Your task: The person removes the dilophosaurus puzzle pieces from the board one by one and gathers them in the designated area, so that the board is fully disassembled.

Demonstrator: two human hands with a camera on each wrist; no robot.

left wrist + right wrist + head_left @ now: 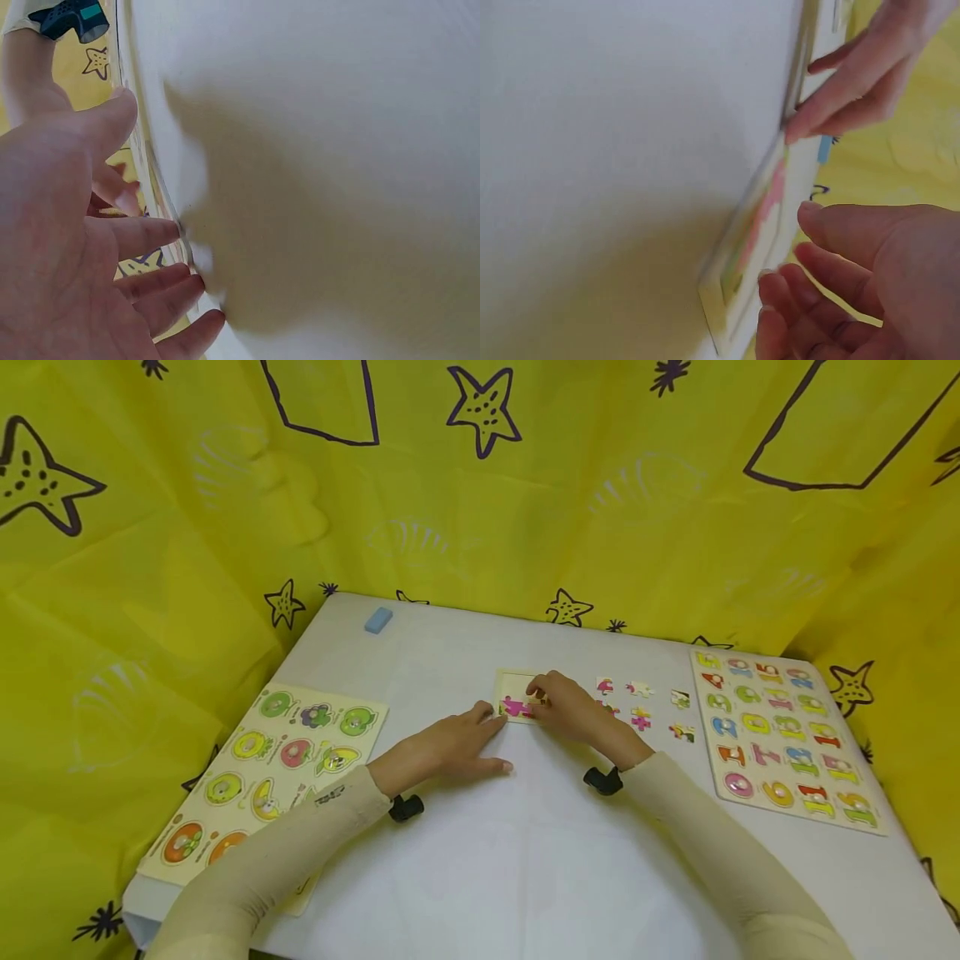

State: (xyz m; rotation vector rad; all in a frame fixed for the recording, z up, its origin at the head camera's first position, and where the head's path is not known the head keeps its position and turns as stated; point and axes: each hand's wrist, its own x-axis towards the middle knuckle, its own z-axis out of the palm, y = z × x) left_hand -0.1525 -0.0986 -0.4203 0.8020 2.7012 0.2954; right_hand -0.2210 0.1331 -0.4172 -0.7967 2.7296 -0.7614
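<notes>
A small wooden puzzle tray (513,683) lies on the white table, with pink puzzle pieces (514,707) along its near side. My left hand (459,743) rests at the tray's left near corner, fingers fairly straight and touching the rim, thumb spread apart. Over the tray's right part is my right hand (568,708), its fingers bent downward. In the right wrist view a gap shows between that hand's thumb and fingertips (768,279), and no piece is visible there. The right hand covers part of the tray in the head view.
Several loose puzzle pieces (641,720) lie right of the tray. Farther right is a number board (780,743); a fruit board (300,752) lies at left, partly under the left sleeve. A blue block (378,620) sits at the back left, before a yellow curtain (480,527).
</notes>
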